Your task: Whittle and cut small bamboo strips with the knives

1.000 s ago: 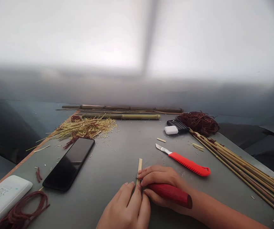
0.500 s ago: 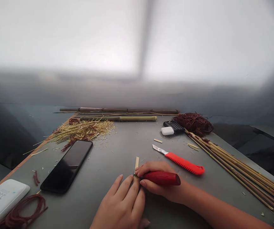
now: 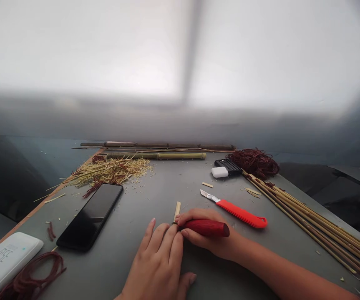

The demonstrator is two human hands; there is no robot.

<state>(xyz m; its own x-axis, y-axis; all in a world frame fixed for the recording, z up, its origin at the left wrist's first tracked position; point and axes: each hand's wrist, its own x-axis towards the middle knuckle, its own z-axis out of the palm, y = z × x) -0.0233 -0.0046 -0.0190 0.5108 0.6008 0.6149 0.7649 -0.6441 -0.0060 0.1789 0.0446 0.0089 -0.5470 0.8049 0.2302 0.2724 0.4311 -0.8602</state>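
In the lower middle of the head view my right hand [image 3: 205,229] is closed around a red-handled knife [image 3: 209,228]. Its handle points right, and only a thin dark bit of its blade shows at the fingertips. A short pale bamboo strip [image 3: 177,210] lies beneath, its far end sticking out beyond my fingers. Fingers stretched out and thumb apart, my left hand [image 3: 157,260] lies flat on the table, its fingertips against the strip by the blade. The strip's near part is hidden under my hands. To the right rests a red utility knife [image 3: 240,213].
Left of me lie a black phone [image 3: 90,218], a white device [image 3: 11,256], coiled brown cord [image 3: 36,275] and a heap of shavings [image 3: 114,171]. Bamboo poles [image 3: 180,156] lie at the back. Right are bamboo sticks [image 3: 308,212], a brown cord bundle [image 3: 255,162] and a white case [image 3: 220,171].
Both hands, the red-handled knife and the bamboo strip have shifted slightly left and away from me. My left thumb now sticks out further to the right.
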